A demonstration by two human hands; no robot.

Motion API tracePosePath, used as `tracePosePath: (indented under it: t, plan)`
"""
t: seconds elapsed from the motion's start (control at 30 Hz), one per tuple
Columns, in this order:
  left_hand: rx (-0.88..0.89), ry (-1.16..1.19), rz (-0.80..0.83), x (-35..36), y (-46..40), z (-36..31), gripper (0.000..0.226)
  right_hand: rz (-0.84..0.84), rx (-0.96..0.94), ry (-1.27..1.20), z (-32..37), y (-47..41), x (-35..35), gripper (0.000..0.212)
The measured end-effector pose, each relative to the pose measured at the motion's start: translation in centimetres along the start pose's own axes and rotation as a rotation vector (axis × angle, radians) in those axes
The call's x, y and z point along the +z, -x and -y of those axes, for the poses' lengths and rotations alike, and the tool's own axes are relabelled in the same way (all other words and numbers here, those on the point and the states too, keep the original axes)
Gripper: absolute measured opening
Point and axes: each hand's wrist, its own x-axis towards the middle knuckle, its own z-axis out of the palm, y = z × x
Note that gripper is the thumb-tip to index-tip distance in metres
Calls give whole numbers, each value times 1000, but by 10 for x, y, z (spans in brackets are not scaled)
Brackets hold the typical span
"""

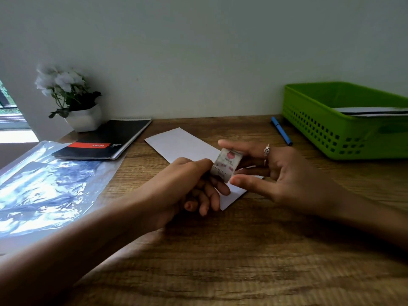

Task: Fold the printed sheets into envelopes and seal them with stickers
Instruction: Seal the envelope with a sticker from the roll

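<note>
A small white sticker sheet printed with pink and red motifs (226,165) is held up just above the middle of the brown wood-grain worktop (242,261), tilted with its printed face towards the camera. The left hand (189,186) grips its lower left edge, thumb on top and the other fingers curled underneath. The right hand (276,171) takes the sheet from the other side: its forefinger lies along the top edge and its thumb touches the lower right corner, while the remaining fingers are spread loosely behind; a silver ring (266,151) sits on one of them. Directly under both hands lies a folded white paper envelope (183,143), long and flat, set at a slant on the worktop with its far end pointing towards the wall and its near end partly hidden by the fingers. To the right, well apart from the envelope, a blue pen (281,130) lies just beside a green perforated plastic basket (326,129) that holds white papers. To the left, a black spiral notebook with a red band (106,140) rests near a white pot of pale flowers (84,120), and a clear, shiny plastic sleeve (44,182) partly underlies the notebook's near edge.
</note>
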Motion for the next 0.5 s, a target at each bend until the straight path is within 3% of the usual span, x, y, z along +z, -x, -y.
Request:
tracePosePath:
  t: [0.33, 0.5]
  plan:
    - [40, -23, 17, 3, 4, -1, 50, -148, 70, -37, -3, -1, 3, 29]
    - [267, -3, -95, 4, 4, 4, 42, -152, 185, -63, -7, -2, 1, 26]
